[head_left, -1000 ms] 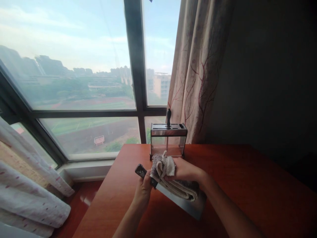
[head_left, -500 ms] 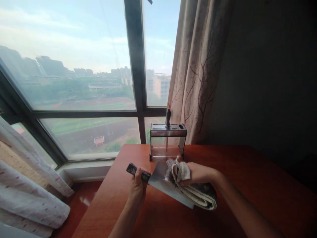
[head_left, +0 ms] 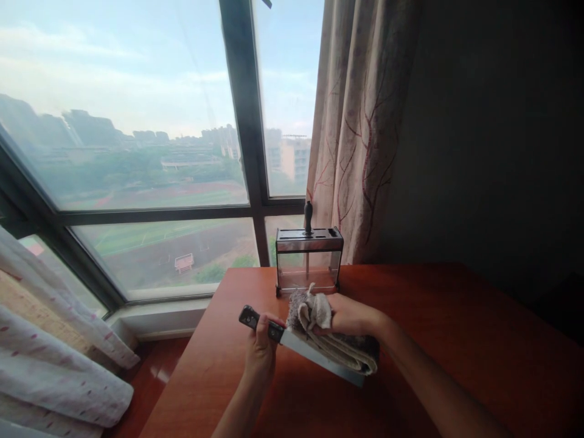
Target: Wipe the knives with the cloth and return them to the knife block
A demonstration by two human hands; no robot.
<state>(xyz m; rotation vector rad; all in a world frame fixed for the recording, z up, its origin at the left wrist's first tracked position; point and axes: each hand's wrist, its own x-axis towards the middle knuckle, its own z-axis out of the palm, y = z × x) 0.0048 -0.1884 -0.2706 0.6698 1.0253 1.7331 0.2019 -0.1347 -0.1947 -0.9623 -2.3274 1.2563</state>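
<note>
My left hand (head_left: 261,350) is wrapped round the black handle of a cleaver (head_left: 319,358), thumb on top. The broad metal blade points to the lower right above the table. My right hand (head_left: 349,314) grips a folded grey-and-white cloth (head_left: 312,313) that lies over most of the blade. The cloth's thick folded layers hang down to the right, and its front end reaches close to the handle. Only a strip of blade along the near edge shows; the rest is hidden under the cloth.
Behind my hands a clear-sided knife block (head_left: 309,240) stands on the reddish-brown wooden table (head_left: 214,359), with one black-handled tool upright in it. Past the table are a large window (head_left: 137,211), a patterned curtain (head_left: 349,134) and a white curtain (head_left: 59,371) at left.
My right hand has slid the cloth left along the blade toward the handle, covering more of it. My left hand and the cleaver handle have shifted slightly right in view.
</note>
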